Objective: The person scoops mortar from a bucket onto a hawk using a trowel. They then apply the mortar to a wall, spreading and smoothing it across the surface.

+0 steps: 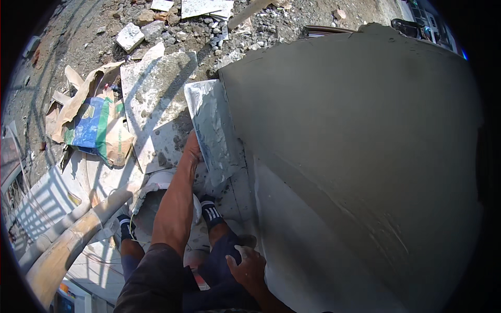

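Observation:
My left arm reaches forward, and my left hand (pixel 193 146) grips a rectangular plastering trowel (pixel 211 125) from its left side. Wet pale plaster coats the face of the trowel, and its right edge lies along the left edge of a large grey plastered wall (pixel 365 115). The trowel hides most of my left fingers. Low in the view, my right hand (pixel 248 266) rests near my thigh with thumb and fingers apart, holding nothing. Smeared ridges show on the wall's lower middle, beside a paler, smoother band.
A torn paper bag (pixel 94 125) lies at left beside a stained white board (pixel 156 104). Between my legs stands a whitish bucket (pixel 148 201). Thick wooden poles (pixel 78 240) cross the lower left. Gravel and broken rubble (pixel 151 31) cover the ground beyond.

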Demonstrator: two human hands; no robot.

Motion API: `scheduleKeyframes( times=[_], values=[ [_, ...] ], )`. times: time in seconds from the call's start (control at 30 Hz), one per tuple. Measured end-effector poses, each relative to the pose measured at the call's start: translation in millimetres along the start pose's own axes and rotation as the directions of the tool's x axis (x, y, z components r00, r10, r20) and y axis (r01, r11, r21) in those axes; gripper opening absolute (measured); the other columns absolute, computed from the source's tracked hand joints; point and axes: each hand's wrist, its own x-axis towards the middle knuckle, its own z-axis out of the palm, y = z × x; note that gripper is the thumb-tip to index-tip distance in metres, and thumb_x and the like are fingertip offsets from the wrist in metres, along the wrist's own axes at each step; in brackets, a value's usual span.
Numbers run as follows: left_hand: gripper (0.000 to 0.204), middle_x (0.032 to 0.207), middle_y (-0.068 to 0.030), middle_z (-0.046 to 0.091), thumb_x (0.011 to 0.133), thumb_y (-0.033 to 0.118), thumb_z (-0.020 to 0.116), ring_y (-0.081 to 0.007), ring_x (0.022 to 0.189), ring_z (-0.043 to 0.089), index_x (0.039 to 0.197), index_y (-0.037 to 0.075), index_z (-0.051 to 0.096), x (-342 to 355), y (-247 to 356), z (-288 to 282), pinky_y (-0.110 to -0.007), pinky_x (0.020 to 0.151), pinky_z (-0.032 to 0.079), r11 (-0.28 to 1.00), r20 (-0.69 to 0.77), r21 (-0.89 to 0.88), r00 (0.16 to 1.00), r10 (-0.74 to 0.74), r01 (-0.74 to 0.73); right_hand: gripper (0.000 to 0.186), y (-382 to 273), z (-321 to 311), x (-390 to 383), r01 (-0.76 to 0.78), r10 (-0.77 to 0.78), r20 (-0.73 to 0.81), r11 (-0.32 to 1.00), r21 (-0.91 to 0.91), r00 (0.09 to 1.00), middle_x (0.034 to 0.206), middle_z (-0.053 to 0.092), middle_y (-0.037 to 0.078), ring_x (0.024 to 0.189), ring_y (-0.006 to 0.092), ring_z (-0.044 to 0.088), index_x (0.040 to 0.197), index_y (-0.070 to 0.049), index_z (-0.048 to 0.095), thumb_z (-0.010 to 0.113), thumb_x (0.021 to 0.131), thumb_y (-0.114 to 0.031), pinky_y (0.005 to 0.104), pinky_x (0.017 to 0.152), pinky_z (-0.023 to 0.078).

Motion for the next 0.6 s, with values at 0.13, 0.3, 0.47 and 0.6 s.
scheduleKeyframes(
  times=[0.13,0.3,0.47,0.6],
  values=[
    [0.038,0.093,-0.0103,0.069,0.089,0.034,0.06,-0.0223,0.074,0.067,0.106,0.001,0.065,60,-11,-32,-0.035,0.065,0.055,0.991,-0.157,0.117,0.983,0.09,-0.072,0.037,1,-6,20,-0.076,0.065,0.108,0.992,0.104,0.992,0.105,0.066,0.014,0.1,0.0336,0.061,0.104,-0.006,0.066,0.068,0.079,-0.034,0.0452,0.087,0.047],
    [0.029,0.074,-0.003,0.06,0.09,0.033,0.056,-0.0145,0.053,0.052,0.091,0.005,0.063,99,-26,-32,-0.028,0.047,0.042,0.935,-0.278,0.337,0.938,0.209,-0.109,0.035,3,-11,35,-0.079,0.068,0.101,0.99,0.113,0.993,0.104,0.066,0.013,0.097,0.0334,0.062,0.103,-0.007,0.066,0.072,0.077,-0.029,0.0436,0.085,0.048],
    [0.025,0.062,0.0019,0.047,0.089,0.032,0.058,-0.0079,0.045,0.04,0.08,0.009,0.057,112,-25,-28,-0.025,0.039,0.032,0.921,-0.28,0.374,0.933,0.224,-0.108,0.035,-6,-31,55,-0.098,0.076,0.136,0.981,0.166,0.988,0.105,0.066,0.013,0.097,0.0331,0.062,0.105,-0.007,0.066,0.07,0.079,-0.03,0.0436,0.086,0.048],
    [0.026,0.062,0.0017,0.046,0.088,0.032,0.059,-0.009,0.046,0.041,0.079,0.008,0.056,125,-22,-34,-0.025,0.04,0.033,0.907,-0.302,0.404,0.918,0.256,-0.12,0.035,-15,-35,58,-0.12,0.098,0.128,0.976,0.183,0.987,0.106,0.064,0.015,0.099,0.0355,0.06,0.106,-0.006,0.064,0.068,0.081,-0.029,0.0437,0.088,0.047]
  ],
)
